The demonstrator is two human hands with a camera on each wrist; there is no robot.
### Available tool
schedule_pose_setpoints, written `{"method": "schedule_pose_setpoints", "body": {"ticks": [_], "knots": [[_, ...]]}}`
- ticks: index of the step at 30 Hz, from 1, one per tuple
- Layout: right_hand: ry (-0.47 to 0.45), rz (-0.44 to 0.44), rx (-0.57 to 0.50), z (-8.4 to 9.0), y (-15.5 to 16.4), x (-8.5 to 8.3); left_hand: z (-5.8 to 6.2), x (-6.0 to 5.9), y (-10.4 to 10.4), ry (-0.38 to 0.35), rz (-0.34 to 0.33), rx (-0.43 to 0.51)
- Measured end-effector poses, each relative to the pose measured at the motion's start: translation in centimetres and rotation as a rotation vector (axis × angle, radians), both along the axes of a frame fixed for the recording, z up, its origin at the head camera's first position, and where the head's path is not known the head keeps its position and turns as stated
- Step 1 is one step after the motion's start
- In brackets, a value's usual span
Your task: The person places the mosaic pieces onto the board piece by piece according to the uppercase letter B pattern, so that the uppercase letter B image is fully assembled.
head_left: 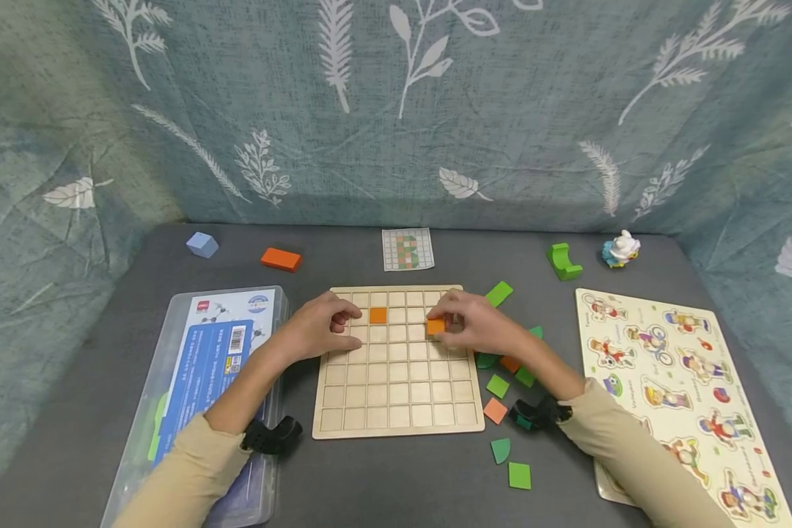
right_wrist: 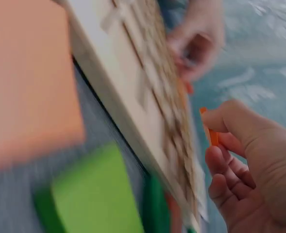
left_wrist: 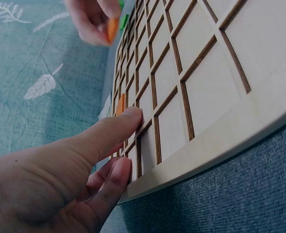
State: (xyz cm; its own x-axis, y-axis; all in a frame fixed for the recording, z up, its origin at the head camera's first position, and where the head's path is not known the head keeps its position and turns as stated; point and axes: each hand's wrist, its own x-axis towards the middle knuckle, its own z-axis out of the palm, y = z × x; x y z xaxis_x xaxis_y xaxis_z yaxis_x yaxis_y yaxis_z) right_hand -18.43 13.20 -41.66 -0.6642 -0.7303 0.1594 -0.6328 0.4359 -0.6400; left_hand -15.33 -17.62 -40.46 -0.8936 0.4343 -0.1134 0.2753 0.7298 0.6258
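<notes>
One orange tile (head_left: 435, 326) pinched in right hand (head_left: 478, 328); left hand (head_left: 317, 328) rests curled on board (head_left: 396, 396)

The grey worktop (head_left: 369, 477) carries a clear plastic case (head_left: 198, 381), a figure puzzle board (head_left: 680, 381), a blue block (head_left: 202, 244) and a green block (head_left: 563, 262).

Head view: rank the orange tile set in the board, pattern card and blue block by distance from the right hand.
From the right hand:
1. Orange tile, in the board to its left.
2. Pattern card, beyond the board.
3. Blue block, far back left.
</notes>
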Motion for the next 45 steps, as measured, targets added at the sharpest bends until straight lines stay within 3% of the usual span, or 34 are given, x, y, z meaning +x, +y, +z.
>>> {"method": "schedule_pose_setpoints", "body": {"ticks": [5,9,19,26,38,45], "knots": [[0.004,0.061,0.027,-0.7,-2.5,-0.1,0.0,0.0,0.1,0.002,0.000,-0.002],[0.010,0.052,0.053,-0.8,-3.2,-0.2,0.0,-0.1,0.1,0.001,0.005,-0.006],[-0.034,0.048,0.084,-0.6,-3.1,-0.4,0.2,0.2,0.0,0.030,-0.010,0.027],[-0.049,0.044,0.091,-0.8,-3.1,-0.5,0.0,0.0,0.1,-0.007,0.009,0.000],[-0.111,0.075,0.063,-0.7,-2.9,-0.6,0.1,0.0,0.0,-0.003,0.017,-0.017],[-0.058,0.054,0.093,-0.4,-2.5,0.0,0.1,0.0,0.2,0.008,0.008,-0.013]]}}
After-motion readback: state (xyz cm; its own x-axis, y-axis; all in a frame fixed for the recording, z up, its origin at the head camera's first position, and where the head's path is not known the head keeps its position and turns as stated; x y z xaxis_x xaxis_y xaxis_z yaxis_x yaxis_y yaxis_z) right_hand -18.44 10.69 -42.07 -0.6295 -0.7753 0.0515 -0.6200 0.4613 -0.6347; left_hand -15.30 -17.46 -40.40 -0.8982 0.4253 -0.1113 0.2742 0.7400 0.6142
